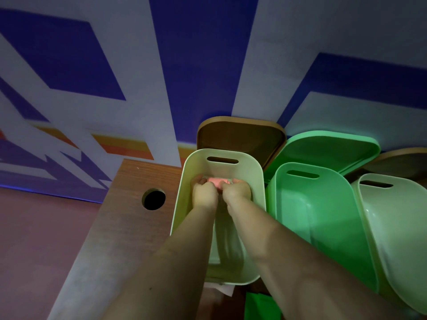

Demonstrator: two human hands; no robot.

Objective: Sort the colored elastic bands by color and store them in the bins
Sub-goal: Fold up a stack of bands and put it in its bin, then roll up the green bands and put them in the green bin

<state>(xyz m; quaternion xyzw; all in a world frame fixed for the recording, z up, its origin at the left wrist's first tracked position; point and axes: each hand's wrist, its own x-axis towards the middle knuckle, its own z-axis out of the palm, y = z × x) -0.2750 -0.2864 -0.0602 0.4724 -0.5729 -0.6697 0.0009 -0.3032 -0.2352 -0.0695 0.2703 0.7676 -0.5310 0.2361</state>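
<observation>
Both my hands reach deep into the pale green bin (255,172) on the left. My left hand (203,192) and my right hand (235,190) have curled fingers and together grip a pink bundle of elastic bands (216,182) near the bin's far wall. Only a small strip of pink shows between the two hands. My forearms hide most of the bin's floor.
A brighter green bin (323,218) and a pale bin (397,227) stand to the right. A brown lid (240,137), a green lid (328,146) and another brown lid (402,162) lean behind them. The wooden table (120,227) has a round cable hole (153,199).
</observation>
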